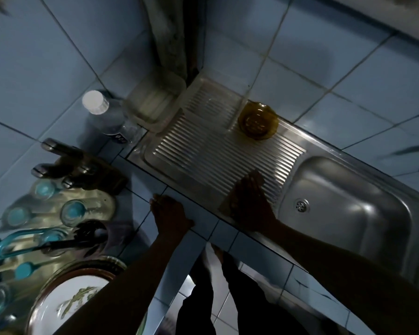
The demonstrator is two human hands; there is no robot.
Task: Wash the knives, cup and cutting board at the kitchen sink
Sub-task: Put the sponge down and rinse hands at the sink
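I read the scene as dim and motion-blurred; detail is limited. Both hands are down on the counter: the left hand [171, 213] rests on the blue tile counter [140, 180] with fingers loosely bent and nothing in it; the right hand [250, 204] lies flat, fingers apart, on the near edge of the ribbed steel drainboard [211, 153], holding nothing.

The sink basin [348, 201] sits at 3 o'clock of the right hand, just beside it; 1 drain [301, 205] shows in its floor.

Task items: a knife block [82, 170] stands at 10 o'clock of the left hand, with 3 metal-capped knife handles [56, 146] sticking out; I cannot make out a cutting board, and I cannot tell which vessel is the cup.

Surroundings: 1 amber glass bowl [258, 120] on the far rim of the drainboard, at 12 o'clock of the right hand, well apart from it; 1 clear plastic container [153, 102] and 1 clear tray [211, 97] at the far corner, overlapping the drainboard; 1 water bottle [102, 112] with a white cap beside the container; a metal tray [58, 213] of upturned glasses at 9 o'clock of the left hand, at least 4 with blue showing through, count uncertain from blur; 1 black utensil [82, 238] lying across them; 1 white plate [68, 303] with a brown rim at 7 o'clock, partly under the left forearm.
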